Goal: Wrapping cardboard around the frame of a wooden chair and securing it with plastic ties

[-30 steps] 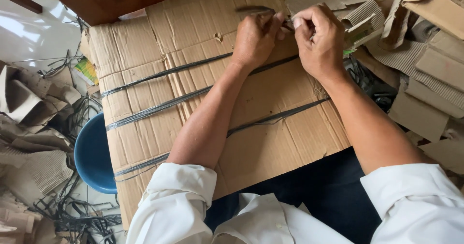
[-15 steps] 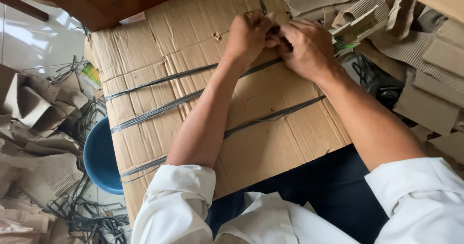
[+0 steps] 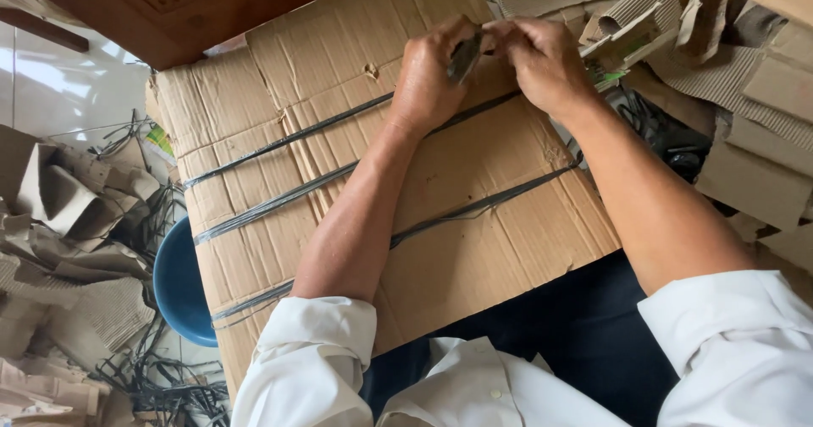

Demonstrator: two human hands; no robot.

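A large flattened cardboard sheet (image 3: 339, 165) lies across the lap of a person in a white shirt and dark trousers, its long axis running from the near left corner up toward the far right. Four dark plastic straps (image 3: 288, 192) cross the sheet roughly parallel to one another, slanting from lower left to upper right.

At the far edge of the sheet both hands meet. The left hand (image 3: 432, 76) is curled into a loose fist, fingers pressed around a short dark strap end (image 3: 465, 55) that stands up between the hands, tilted slightly to the right. The right hand (image 3: 546, 63) sits just beside the left, fingers bent and pinched together at the same strap end; the exact grip is hidden by the knuckles.

The cardboard is plain brown, creased and dented, with a small torn hole near its far edge, left of the left hand.

Left of the sheet, partly under it, a blue round bowl (image 3: 179, 283) shows only its rim and inner wall; what it holds cannot be seen. Beyond the bowl, torn cardboard scraps (image 3: 68, 224) and loose black strap offcuts (image 3: 152, 372) litter the floor. Right of the sheet lies another heap of cardboard pieces (image 3: 745, 97).
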